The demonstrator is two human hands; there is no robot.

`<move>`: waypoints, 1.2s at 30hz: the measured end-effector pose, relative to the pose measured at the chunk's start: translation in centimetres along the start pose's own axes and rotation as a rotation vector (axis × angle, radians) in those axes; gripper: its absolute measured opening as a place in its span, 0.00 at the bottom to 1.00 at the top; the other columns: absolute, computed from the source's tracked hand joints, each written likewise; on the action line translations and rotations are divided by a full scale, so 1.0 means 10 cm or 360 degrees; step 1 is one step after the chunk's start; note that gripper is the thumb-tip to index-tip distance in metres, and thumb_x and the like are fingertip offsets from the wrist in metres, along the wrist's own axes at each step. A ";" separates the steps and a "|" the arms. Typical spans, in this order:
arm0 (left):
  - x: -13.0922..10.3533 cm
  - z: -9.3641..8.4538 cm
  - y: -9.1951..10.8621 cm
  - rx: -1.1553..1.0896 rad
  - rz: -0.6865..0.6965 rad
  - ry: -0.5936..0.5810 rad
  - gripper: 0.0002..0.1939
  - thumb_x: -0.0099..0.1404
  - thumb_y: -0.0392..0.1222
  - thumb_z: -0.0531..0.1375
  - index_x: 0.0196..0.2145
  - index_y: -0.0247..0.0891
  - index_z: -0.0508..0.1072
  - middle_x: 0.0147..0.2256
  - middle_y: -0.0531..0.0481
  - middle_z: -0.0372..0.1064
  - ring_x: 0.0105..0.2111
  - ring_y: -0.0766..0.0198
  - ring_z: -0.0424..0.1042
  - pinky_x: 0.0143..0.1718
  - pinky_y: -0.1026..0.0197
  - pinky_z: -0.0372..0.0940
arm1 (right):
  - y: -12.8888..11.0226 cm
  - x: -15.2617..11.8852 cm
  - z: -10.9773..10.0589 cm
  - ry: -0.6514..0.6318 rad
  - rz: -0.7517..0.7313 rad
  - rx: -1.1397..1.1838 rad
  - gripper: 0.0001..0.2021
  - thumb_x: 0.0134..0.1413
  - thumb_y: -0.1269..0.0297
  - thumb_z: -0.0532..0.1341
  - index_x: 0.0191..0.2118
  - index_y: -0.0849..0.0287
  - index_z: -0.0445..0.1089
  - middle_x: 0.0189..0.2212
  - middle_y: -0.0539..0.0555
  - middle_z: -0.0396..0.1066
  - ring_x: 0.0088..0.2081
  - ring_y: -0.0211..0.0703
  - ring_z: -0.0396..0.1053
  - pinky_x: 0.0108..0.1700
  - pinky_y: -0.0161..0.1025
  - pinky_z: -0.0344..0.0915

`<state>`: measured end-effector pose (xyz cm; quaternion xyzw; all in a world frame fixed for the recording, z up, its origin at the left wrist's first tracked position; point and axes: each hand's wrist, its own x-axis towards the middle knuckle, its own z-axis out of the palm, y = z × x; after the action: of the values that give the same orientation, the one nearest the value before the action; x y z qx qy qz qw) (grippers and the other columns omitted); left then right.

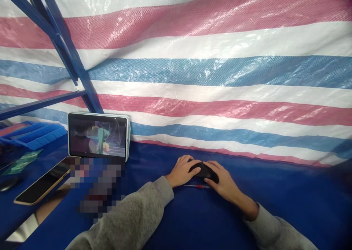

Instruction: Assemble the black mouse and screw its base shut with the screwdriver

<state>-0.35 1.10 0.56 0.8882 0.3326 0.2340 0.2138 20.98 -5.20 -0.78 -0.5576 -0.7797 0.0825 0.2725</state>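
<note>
A black computer mouse [208,172] lies on the blue tabletop between my hands. My left hand [182,172] has its fingers curled over the mouse's left end, the thumb pressed to the near side. From the right, my right hand [223,182] wraps round the other end, with its thumb near the front edge. My palms and fingers hide part of the mouse, and its underside does not show. Just in front of it lies a thin screwdriver [200,186] with a red and dark handle, partly behind my right thumb.
A tablet [97,136] in a pale case stands at the left, playing a video. Nearer are a phone [45,180], another person's arm [51,208] and a blurred-out patch. Blue trays [41,135] and a green circuit board [23,162] lie farther left. A striped tarp [220,70] hangs behind.
</note>
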 end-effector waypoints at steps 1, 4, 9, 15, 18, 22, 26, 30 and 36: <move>0.00 -0.01 0.00 -0.0030 0.0017 -0.0028 0.21 0.71 0.55 0.51 0.58 0.49 0.65 0.51 0.48 0.64 0.54 0.55 0.62 0.58 0.51 0.54 | 0.00 0.00 0.00 0.0003 0.0018 0.0055 0.26 0.55 0.56 0.60 0.58 0.57 0.64 0.54 0.61 0.66 0.53 0.54 0.66 0.55 0.51 0.64; 0.00 -0.03 -0.02 -0.0119 0.0075 -0.0110 0.31 0.63 0.58 0.61 0.61 0.49 0.62 0.54 0.47 0.64 0.56 0.52 0.61 0.59 0.49 0.52 | -0.02 0.01 -0.01 0.0039 0.0013 0.0177 0.25 0.54 0.54 0.60 0.57 0.57 0.66 0.53 0.60 0.67 0.52 0.54 0.67 0.55 0.51 0.64; 0.02 -0.02 -0.06 -0.0209 0.0089 -0.0120 0.40 0.53 0.50 0.70 0.61 0.47 0.61 0.54 0.46 0.66 0.56 0.49 0.63 0.59 0.48 0.52 | -0.05 0.00 -0.02 0.0039 0.0023 0.0236 0.25 0.53 0.53 0.61 0.56 0.58 0.67 0.53 0.61 0.67 0.53 0.54 0.66 0.56 0.51 0.64; 0.02 -0.04 -0.03 -0.0282 0.0036 -0.0101 0.41 0.50 0.46 0.71 0.60 0.46 0.62 0.56 0.46 0.65 0.56 0.48 0.62 0.60 0.47 0.52 | -0.04 0.00 -0.05 0.0052 0.0024 0.0296 0.25 0.54 0.53 0.62 0.55 0.59 0.67 0.53 0.62 0.67 0.53 0.54 0.67 0.56 0.51 0.64; 0.01 -0.05 -0.02 -0.0292 0.0018 -0.0094 0.42 0.50 0.46 0.71 0.60 0.46 0.62 0.57 0.46 0.65 0.57 0.47 0.62 0.60 0.46 0.53 | -0.05 0.01 -0.07 0.0077 0.0015 0.0347 0.25 0.55 0.53 0.61 0.56 0.59 0.67 0.53 0.62 0.67 0.53 0.53 0.68 0.55 0.50 0.64; 0.00 -0.04 -0.02 -0.0322 -0.0024 -0.0070 0.40 0.52 0.50 0.70 0.61 0.47 0.62 0.58 0.48 0.64 0.58 0.48 0.61 0.60 0.46 0.54 | -0.06 0.02 -0.08 0.0123 0.0033 0.0381 0.23 0.57 0.53 0.59 0.55 0.57 0.67 0.52 0.60 0.69 0.53 0.52 0.68 0.55 0.49 0.65; -0.01 -0.04 -0.02 -0.0444 -0.0066 0.0042 0.27 0.65 0.54 0.61 0.59 0.47 0.64 0.57 0.49 0.65 0.57 0.53 0.63 0.60 0.49 0.56 | -0.08 0.04 -0.07 0.0187 0.0101 0.0411 0.21 0.60 0.52 0.57 0.55 0.56 0.66 0.54 0.59 0.69 0.54 0.51 0.67 0.57 0.50 0.63; 0.01 -0.04 -0.03 -0.0496 -0.0078 0.0166 0.22 0.68 0.54 0.57 0.56 0.42 0.69 0.54 0.48 0.69 0.54 0.56 0.68 0.59 0.53 0.59 | -0.06 0.05 -0.06 0.0241 0.0189 0.0420 0.21 0.62 0.52 0.54 0.56 0.56 0.66 0.54 0.59 0.69 0.55 0.50 0.67 0.58 0.50 0.62; 0.04 -0.03 -0.05 -0.0421 -0.0119 0.0255 0.18 0.71 0.51 0.53 0.53 0.42 0.71 0.51 0.49 0.72 0.51 0.57 0.70 0.57 0.54 0.62 | 0.01 0.06 -0.01 0.0358 0.0243 0.0388 0.21 0.63 0.53 0.53 0.57 0.55 0.65 0.55 0.59 0.68 0.56 0.50 0.66 0.60 0.52 0.61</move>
<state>-0.51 1.77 0.64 0.8178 0.3476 0.3377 0.3102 20.97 -4.66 -0.58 -0.5836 -0.6841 0.1340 0.4164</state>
